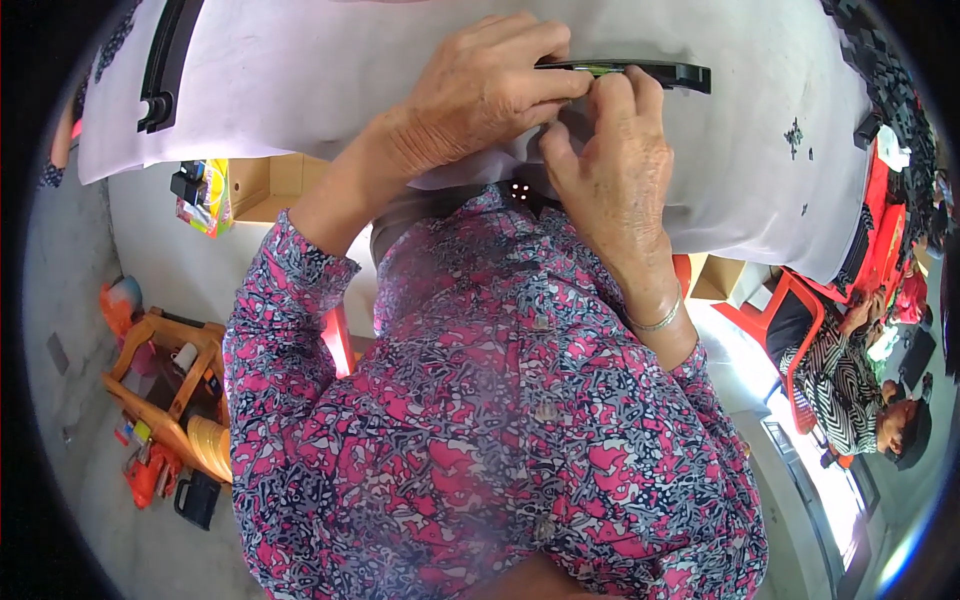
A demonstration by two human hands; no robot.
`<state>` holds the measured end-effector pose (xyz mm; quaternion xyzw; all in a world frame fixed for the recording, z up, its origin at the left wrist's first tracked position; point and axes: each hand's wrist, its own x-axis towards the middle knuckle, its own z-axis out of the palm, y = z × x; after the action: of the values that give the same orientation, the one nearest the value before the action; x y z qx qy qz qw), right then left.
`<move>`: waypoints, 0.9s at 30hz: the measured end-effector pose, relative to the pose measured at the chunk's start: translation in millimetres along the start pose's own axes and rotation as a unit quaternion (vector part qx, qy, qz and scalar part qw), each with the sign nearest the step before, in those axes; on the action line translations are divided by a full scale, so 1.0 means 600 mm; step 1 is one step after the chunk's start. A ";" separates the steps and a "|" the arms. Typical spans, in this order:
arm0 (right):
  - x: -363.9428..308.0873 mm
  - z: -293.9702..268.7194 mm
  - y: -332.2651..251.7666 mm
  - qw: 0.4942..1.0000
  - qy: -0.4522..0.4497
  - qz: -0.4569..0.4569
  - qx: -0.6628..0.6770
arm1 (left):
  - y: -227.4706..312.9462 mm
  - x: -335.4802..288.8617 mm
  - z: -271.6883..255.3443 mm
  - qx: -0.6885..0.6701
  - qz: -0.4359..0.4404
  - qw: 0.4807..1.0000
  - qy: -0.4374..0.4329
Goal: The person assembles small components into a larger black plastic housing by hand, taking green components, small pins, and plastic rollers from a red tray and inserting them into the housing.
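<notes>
A long, slim black plastic strip (688,77) lies across the pale cloth in front of me, with a thin green-yellow piece (606,70) showing along its middle. My left hand (490,90) is closed over the strip's left part, which it hides, and its index finger reaches along the near edge. From the right, my right hand (622,165) presses bent fingertips onto the strip beside the green-yellow piece; its thumb sits lower, nearer my body. Whether a smaller part is between the fingers is hidden.
Another long black strip (165,70) lies at the far left of the cloth-covered table (740,190). Small black bits (794,138) are scattered on the right. Many black parts (885,75) pile up beyond the right edge. A person (840,390) sits near a red chair (800,330).
</notes>
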<state>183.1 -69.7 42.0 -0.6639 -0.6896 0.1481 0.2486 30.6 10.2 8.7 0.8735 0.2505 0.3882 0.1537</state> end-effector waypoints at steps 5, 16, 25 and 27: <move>-0.004 0.002 0.002 1.000 -0.013 -0.021 -0.006 | -0.003 -0.003 -0.004 0.022 -0.005 1.000 -0.020; -0.002 -0.002 0.001 1.000 -0.004 -0.015 -0.006 | 0.025 0.022 -0.044 -0.058 -0.052 0.989 -0.127; -0.003 -0.002 0.024 0.997 0.034 -0.072 -0.008 | 0.024 0.025 -0.038 -0.028 -0.034 0.990 -0.131; -0.004 -0.006 0.018 0.998 0.033 -0.046 0.017 | 0.022 0.028 -0.043 -0.054 -0.078 0.980 -0.176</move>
<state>194.3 -71.9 38.9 -0.6315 -0.7082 0.1265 0.2893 25.1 10.4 41.8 0.8963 0.2656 0.2277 0.2723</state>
